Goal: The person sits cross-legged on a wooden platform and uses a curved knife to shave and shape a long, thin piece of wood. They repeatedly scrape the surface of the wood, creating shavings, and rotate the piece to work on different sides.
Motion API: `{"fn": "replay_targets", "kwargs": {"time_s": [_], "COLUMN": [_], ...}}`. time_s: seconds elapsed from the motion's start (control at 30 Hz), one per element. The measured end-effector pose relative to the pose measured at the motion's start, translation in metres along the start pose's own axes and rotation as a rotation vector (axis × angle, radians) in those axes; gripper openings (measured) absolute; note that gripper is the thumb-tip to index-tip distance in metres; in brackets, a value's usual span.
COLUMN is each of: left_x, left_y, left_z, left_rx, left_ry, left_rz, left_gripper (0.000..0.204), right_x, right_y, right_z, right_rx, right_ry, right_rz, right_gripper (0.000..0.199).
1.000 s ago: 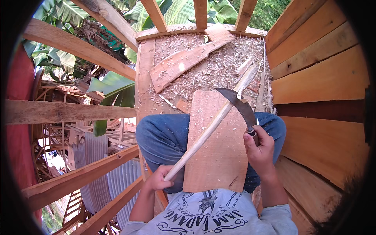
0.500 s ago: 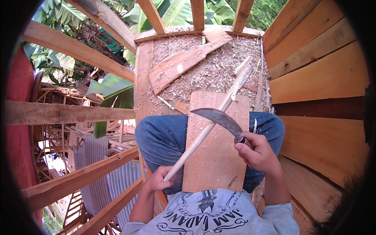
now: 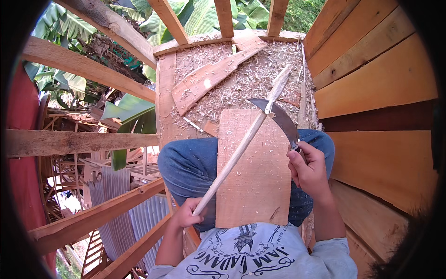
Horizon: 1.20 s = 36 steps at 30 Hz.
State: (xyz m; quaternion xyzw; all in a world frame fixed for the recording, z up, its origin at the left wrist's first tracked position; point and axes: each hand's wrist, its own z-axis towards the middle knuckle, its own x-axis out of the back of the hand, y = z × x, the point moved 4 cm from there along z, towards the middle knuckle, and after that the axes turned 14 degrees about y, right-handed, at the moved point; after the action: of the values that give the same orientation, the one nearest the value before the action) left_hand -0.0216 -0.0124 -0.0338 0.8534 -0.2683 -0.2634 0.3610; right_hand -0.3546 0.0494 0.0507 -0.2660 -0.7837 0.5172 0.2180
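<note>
My left hand [image 3: 186, 214] is closed round the near end of a long pale wooden stick [image 3: 237, 153]. The stick slants up and away to the right, over a flat board [image 3: 260, 186] lying across my lap; its far end is rough and thicker. In my right hand [image 3: 308, 168] is the handle of a sickle [image 3: 284, 122] with a dark curved blade. The blade crosses the stick near its rough part, beyond the board's far edge, and a pale curl of wood shows where they meet.
Shavings cover the plank floor [image 3: 241, 97] ahead, with a flat offcut of wood [image 3: 204, 83] on it. Wooden rails [image 3: 83, 142] run along the left, above corrugated sheets and debris. A plank wall [image 3: 376, 162] closes the right side.
The sickle blade has moved away from me along the stick, from over the board to the rough far part. My left hand keeps its hold on the near end.
</note>
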Motion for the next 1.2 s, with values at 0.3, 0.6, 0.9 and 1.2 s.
{"fn": "replay_targets", "kwargs": {"time_s": [0.3, 0.6, 0.9, 1.2], "left_x": [0.001, 0.001, -0.002, -0.003], "left_y": [-0.002, -0.004, 0.000, 0.001], "left_z": [0.001, -0.003, -0.002, 0.000], "left_rx": [0.012, 0.004, -0.032, -0.016], "left_ry": [-0.008, 0.005, 0.052, 0.063], "left_rz": [-0.036, -0.027, 0.079, 0.089], "left_gripper": [0.026, 0.015, 0.017, 0.017], "right_x": [-0.005, -0.002, -0.030, 0.010], "right_y": [-0.005, -0.005, 0.001, 0.000], "right_z": [-0.006, -0.003, -0.014, 0.007], "right_rx": [0.342, 0.328, 0.178, 0.053], "right_ry": [0.181, 0.106, -0.615, 0.006], "right_rz": [-0.273, -0.278, -0.265, -0.011], "right_gripper": [0.022, 0.021, 0.027, 0.018]}}
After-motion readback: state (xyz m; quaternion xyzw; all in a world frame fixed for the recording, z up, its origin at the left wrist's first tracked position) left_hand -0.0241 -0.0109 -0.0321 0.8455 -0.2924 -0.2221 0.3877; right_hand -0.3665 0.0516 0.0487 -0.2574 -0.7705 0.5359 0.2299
